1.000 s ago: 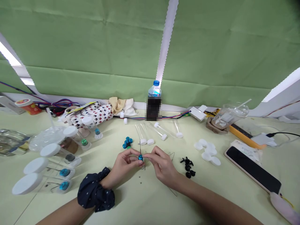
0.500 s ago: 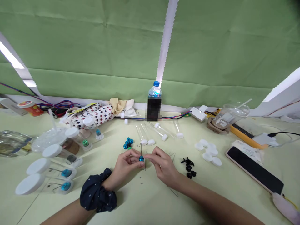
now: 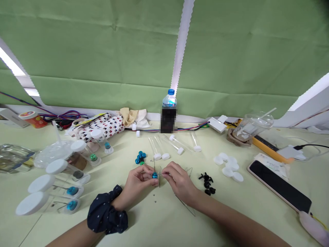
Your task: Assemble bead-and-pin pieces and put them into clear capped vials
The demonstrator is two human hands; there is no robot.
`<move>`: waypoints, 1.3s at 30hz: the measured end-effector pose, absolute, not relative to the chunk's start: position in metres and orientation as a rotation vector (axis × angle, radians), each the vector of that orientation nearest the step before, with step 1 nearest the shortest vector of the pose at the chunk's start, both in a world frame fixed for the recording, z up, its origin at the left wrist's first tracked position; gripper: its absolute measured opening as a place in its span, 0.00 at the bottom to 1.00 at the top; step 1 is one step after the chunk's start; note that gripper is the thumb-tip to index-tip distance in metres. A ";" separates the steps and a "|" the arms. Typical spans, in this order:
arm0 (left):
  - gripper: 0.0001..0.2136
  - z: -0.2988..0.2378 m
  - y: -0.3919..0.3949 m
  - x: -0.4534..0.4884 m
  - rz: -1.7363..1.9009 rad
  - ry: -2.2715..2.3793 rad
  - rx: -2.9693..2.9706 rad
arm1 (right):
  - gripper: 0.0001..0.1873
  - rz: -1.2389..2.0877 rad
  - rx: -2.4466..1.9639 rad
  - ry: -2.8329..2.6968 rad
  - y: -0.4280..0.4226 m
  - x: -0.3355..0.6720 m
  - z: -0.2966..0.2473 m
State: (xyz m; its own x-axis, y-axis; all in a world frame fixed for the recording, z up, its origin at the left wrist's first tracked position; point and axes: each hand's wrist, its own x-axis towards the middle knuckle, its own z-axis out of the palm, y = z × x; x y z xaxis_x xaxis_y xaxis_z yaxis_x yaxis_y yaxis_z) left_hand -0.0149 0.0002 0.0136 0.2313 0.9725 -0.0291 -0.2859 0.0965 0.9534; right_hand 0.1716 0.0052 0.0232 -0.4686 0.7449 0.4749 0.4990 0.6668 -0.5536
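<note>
step: blue part [image 3: 154, 175] apparently being fiddled with, pinched in left hand [image 3: 141, 179] over table [image 3: 144, 219] | right hand [image 3: 178, 177]: narrow, thin metal rod [image 3: 160, 174] seemingly pinched beside it | next: steady aim probably needed
</note>
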 end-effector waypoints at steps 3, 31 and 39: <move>0.11 0.015 -0.002 -0.014 1.110 0.867 1.062 | 0.08 0.372 -0.993 -2.182 0.004 0.170 0.025; 0.12 0.014 -0.003 -0.014 1.126 0.917 1.104 | 0.09 0.180 -1.096 -2.157 0.001 0.162 0.021; 0.12 0.013 -0.003 -0.013 1.128 0.918 1.133 | 0.10 0.083 -1.098 -2.163 0.001 0.161 0.016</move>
